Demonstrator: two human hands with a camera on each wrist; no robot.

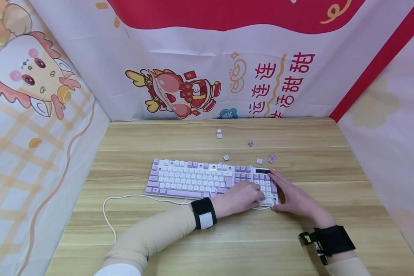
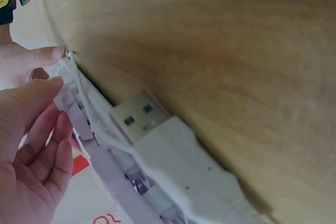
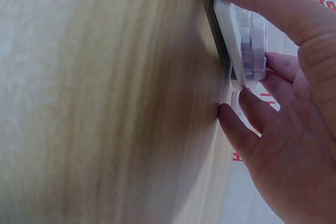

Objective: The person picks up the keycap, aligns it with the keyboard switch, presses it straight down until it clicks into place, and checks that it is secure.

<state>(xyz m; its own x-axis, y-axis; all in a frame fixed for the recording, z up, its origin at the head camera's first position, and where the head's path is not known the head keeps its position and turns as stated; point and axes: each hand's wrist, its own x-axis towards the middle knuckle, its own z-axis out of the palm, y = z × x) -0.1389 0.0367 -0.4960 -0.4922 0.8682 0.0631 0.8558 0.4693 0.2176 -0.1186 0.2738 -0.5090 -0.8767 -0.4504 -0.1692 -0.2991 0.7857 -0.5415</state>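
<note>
- While I watched remotely through the head camera, a white and purple keyboard lay on the wooden table, keys facing up, its right end under both of the person's hands.
- I saw the left hand over the number pad, fingers bent down onto it; by its wrist camera, thumb and fingertips came close together at the keyboard's end, but I could not tell whether they pinched a key or only pressed.
- I saw the right hand spread wide around the keyboard's right end, holding it with the thumb at the near corner and fingertips at the far one.
- Beyond the keyboard I counted four loose white keys and two purple pieces on the table; the smaller purple one was too tiny for me to name.
- Along the keyboard's top row I noticed several dark spots.
- I followed a white cable along the near edge and round to the left; the left wrist camera showed me a white plug with a metal end, close up.
- I made out a black band on the left wrist, a second band on the right, and printed cloth behind the table.
</note>
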